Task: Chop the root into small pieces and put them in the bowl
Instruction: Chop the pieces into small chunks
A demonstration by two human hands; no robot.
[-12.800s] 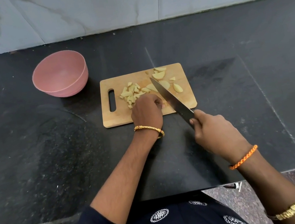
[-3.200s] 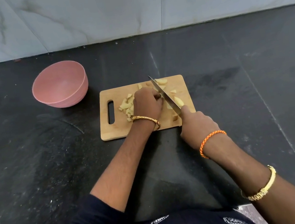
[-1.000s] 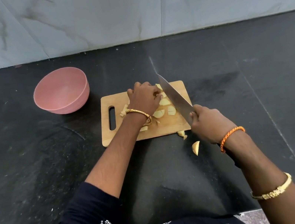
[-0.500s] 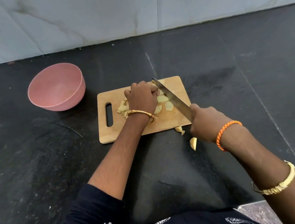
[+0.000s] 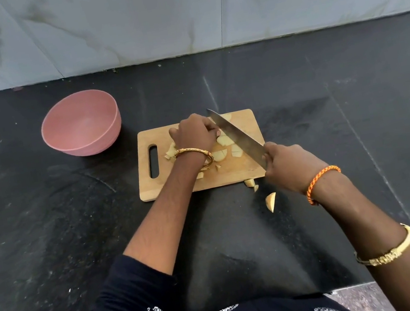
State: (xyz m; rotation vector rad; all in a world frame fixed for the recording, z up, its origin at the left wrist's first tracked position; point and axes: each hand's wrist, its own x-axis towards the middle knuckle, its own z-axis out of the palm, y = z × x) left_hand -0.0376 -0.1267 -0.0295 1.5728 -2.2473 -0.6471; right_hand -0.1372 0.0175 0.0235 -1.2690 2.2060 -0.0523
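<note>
- A black speckled stone counter runs up to a pale grey marble-look wall.
- A rectangular wooden cutting board with a handle slot lies on it; a round pink bowl, nothing visible inside, stands apart to its left.
- The left hand is curled, fingertips pressed down on pale yellow root pieces at the board's far middle — more lie just beside its wrist.
- The right hand is wrapped tight around a long steel knife, blade slanting beside the left fingers.
- Three stray root pieces lie off the board — on the counter by the right hand.
</note>
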